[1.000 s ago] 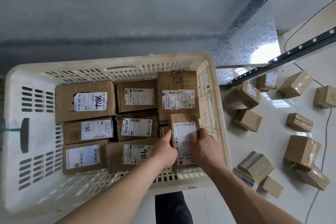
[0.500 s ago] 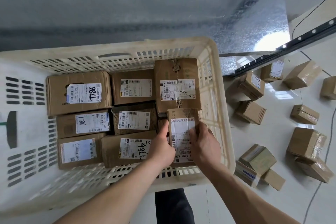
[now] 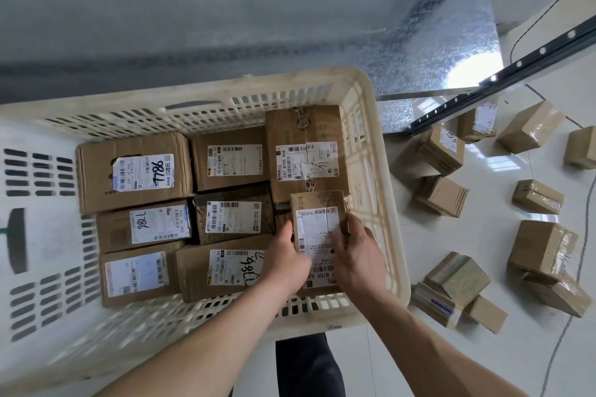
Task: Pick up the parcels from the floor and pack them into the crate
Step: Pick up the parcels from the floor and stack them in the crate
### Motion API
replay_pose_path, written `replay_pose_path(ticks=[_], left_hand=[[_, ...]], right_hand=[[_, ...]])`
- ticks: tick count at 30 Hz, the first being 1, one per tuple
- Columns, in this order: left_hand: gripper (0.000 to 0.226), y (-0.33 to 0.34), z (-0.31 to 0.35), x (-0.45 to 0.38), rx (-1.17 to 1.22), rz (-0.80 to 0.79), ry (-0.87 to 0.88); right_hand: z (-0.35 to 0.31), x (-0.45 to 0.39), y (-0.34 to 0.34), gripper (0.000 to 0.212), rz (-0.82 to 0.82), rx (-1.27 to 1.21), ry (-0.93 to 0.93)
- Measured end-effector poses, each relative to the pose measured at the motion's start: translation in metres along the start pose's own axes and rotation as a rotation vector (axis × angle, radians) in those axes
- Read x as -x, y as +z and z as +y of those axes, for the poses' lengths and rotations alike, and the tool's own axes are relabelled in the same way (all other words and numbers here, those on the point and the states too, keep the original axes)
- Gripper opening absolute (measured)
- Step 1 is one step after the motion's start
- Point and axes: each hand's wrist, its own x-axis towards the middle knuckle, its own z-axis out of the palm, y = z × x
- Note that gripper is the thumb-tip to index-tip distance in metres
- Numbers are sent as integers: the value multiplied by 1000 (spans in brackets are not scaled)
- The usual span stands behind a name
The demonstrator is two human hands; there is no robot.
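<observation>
Since a second ago I've kept both hands on the parcel (image 3: 317,226) at the crate's (image 3: 392,235) four o'clock. Left hand (image 3: 285,259) and right hand (image 3: 356,256) fingers clamp its sides.

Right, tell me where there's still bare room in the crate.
Little bare floor shows: the crate is crowded wall to wall with parcels. One dark gap shows beside the held parcel, under the tall parcel. Further parcels go on top.

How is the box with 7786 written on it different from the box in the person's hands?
The 7786 box lies flat in the crate's far left corner, untouched; the held box sits at the near right, gripped by the left hand and right hand. The 7786 box has big handwritten numbers; the held box's label shows only print. Both are brown cardboard with white labels.
</observation>
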Motion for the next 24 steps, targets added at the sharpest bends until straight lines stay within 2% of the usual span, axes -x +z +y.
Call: replay_pose_path(ticks=[3, 5, 8, 10, 14, 16, 20, 22, 24], left_hand=[[56, -3, 9, 1, 38, -7, -13], [48, -8, 14, 2, 17, -31, -19], [24, -18, 20, 0, -31, -48, -62], [19, -27, 21, 1, -43, -77, -93], [37, -42, 13, 0, 96, -102, -207], [48, -46, 4, -3, 205, -58, -277], [95, -47, -9, -8, 340, -30, -381], [104, -46, -13, -10, 373, -18, -387], [102, -46, -19, -11, 378, -46, -404]], right_hand=[[-11, -8, -8, 28, -5, -29, 63], [-17, -14, -13, 31, -67, -37, 138], [-26, -22, -20, 33, -188, 27, 212], [-30, -25, -23, 34, -244, 40, 248], [-41, -28, -19, 26, -415, 14, 315], [-52, -28, -16, 19, -478, 68, 253], [-68, -33, -9, 27, -498, 230, 52], [-72, -37, -7, 28, -503, 267, -2], [-73, -40, -10, 31, -529, 252, -23]])
